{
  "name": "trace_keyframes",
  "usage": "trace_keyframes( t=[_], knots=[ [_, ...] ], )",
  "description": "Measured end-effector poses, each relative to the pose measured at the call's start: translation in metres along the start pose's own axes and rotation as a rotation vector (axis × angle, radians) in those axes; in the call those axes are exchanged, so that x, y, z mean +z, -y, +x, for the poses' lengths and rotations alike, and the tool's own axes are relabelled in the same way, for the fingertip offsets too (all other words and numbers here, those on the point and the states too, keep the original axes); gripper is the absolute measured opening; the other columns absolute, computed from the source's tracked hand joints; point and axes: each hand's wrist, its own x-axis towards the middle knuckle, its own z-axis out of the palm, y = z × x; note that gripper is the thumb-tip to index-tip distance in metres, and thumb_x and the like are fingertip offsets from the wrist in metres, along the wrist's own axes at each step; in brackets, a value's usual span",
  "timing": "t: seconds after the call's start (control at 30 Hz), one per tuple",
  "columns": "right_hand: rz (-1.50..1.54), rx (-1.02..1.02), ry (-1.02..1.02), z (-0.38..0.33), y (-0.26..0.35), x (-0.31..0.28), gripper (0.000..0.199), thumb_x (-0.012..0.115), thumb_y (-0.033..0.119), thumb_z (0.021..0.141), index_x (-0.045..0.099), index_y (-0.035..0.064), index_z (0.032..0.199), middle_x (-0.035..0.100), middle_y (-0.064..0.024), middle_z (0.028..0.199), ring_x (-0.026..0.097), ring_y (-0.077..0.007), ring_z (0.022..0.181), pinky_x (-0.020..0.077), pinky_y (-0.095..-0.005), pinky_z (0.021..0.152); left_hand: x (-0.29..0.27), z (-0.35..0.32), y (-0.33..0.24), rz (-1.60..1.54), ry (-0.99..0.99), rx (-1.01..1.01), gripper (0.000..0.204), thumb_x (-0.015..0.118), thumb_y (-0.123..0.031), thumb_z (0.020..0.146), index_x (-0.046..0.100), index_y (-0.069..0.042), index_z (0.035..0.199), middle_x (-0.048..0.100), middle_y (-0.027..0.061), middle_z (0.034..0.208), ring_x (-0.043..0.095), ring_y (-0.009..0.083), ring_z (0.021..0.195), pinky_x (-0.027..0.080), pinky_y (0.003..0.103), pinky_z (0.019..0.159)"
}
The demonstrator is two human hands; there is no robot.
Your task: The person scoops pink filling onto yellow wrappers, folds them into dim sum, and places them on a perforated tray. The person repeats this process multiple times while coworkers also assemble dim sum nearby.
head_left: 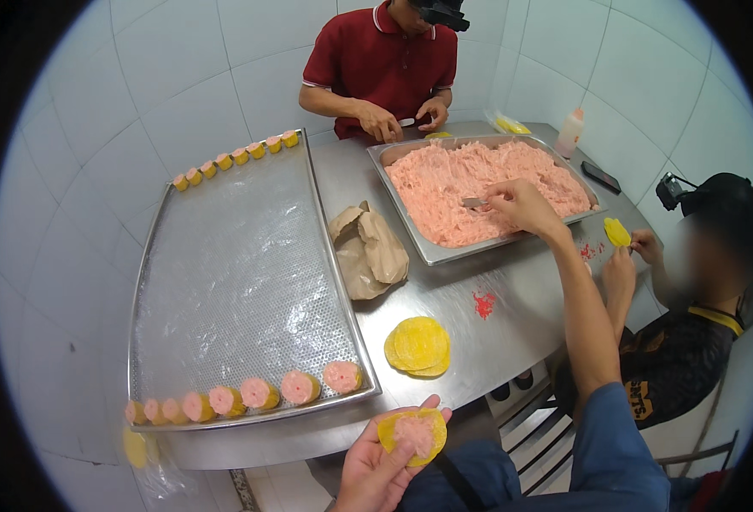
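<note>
My left hand (pixel 375 474) holds a round yellow dumpling wrapper (pixel 436 421) near the table's front edge, the thumb over it. A smear of pink filling (pixel 414 433) lies on that wrapper. My right hand (pixel 523 207) reaches over a deep metal pan (pixel 453 254) and grips a small metal spatula (pixel 474 203), its blade at the surface of the pink minced filling (pixel 432 192). A stack of yellow wrappers (pixel 417 346) lies on the table between my hands.
A perforated metal tray (pixel 240 273) at left bears rows of filled dumplings (pixel 300 386) along its near and far ends. Beside it stands a brown paper bag (pixel 368 252). Red bits (pixel 484 304), a bottle (pixel 570 132) and a phone (pixel 600 177) lie right. Two co-workers (pixel 385 64) work nearby.
</note>
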Motion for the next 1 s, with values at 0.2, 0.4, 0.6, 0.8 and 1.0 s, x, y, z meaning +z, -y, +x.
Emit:
trace_keyframes(
  t=[0.2,0.4,0.6,0.8,1.0],
  knots=[
    [0.150,0.133,0.052,0.007,0.001,0.004,0.029,0.066,0.022,0.095,0.080,-0.0017,0.104,0.076,-0.0150,0.086,0.070,-0.0201,0.079,0.0550,-0.0362,0.077,0.008,-0.001,-0.003,0.008,-0.008,-0.017,0.050,0.061,-0.004,0.109,0.043,0.004,0.155,0.047,0.0271,0.163,0.048,0.0406,0.152,0.043,0.049,0.126],
    [-0.001,0.125,-0.012,0.019,0.011,0.012,0.032,0.067,0.023,0.095,0.080,-0.0033,0.106,0.075,-0.0142,0.083,0.070,-0.0203,0.078,0.0548,-0.0378,0.076,0.012,-0.001,-0.003,-0.014,0.033,0.022,0.047,0.060,-0.004,0.110,0.044,0.003,0.154,0.045,0.0289,0.164,0.047,0.0407,0.153,0.041,0.049,0.128],
    [0.018,0.158,-0.020,0.024,0.006,0.006,0.031,0.068,0.023,0.093,0.081,-0.0036,0.103,0.075,-0.0167,0.081,0.072,-0.0223,0.077,0.0555,-0.0385,0.076,0.009,-0.004,-0.003,-0.030,0.120,0.127,0.046,0.060,-0.004,0.110,0.044,0.003,0.153,0.043,0.0289,0.166,0.046,0.0405,0.153,0.040,0.050,0.128],
    [-0.006,0.122,-0.025,0.030,0.001,0.013,0.031,0.069,0.023,0.094,0.080,-0.0053,0.100,0.075,-0.0145,0.080,0.069,-0.0184,0.076,0.0550,-0.0367,0.075,0.006,-0.005,-0.004,-0.026,0.119,0.108,0.045,0.060,-0.004,0.110,0.045,0.003,0.152,0.044,0.0279,0.165,0.047,0.0392,0.153,0.042,0.049,0.127],
    [0.248,0.156,0.082,0.030,0.001,0.008,0.032,0.068,0.025,0.099,0.080,-0.0049,0.104,0.072,-0.0033,0.083,0.063,-0.0113,0.076,0.0509,-0.0305,0.071,0.007,-0.005,-0.001,-0.014,0.152,0.112,0.044,0.060,-0.004,0.109,0.047,0.003,0.150,0.046,0.0262,0.164,0.050,0.0381,0.151,0.043,0.048,0.126]
  ],
)
